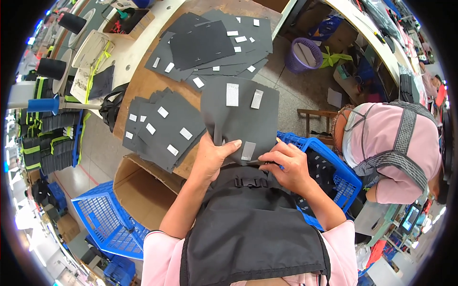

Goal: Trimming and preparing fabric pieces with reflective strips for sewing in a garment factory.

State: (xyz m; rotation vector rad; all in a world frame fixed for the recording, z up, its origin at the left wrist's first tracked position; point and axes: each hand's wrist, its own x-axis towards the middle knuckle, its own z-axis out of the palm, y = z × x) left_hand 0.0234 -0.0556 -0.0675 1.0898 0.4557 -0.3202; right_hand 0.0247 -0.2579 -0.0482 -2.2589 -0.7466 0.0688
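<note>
A black fabric panel (255, 126) with three white rectangular patches is held up in front of my apron. My left hand (212, 156) grips its lower left edge, the thumb lying on the front and the fingers behind. At the lower right edge, beside the lowest patch (248, 150), the fingers of my right hand (287, 164) are pinched together. A small yellowish tip (278, 139) shows above those fingers; what they hold is too small to make out. Left of the panel, a fanned pile of similar black panels (160, 125) lies on the brown table.
A larger pile of black panels (202, 45) covers the table's far end. An open cardboard box (143, 186) and blue crates (107, 214) stand at my left, another blue crate (350, 183) at my right. A purple basket (304, 56) and a bent-over co-worker (396, 148) are farther right.
</note>
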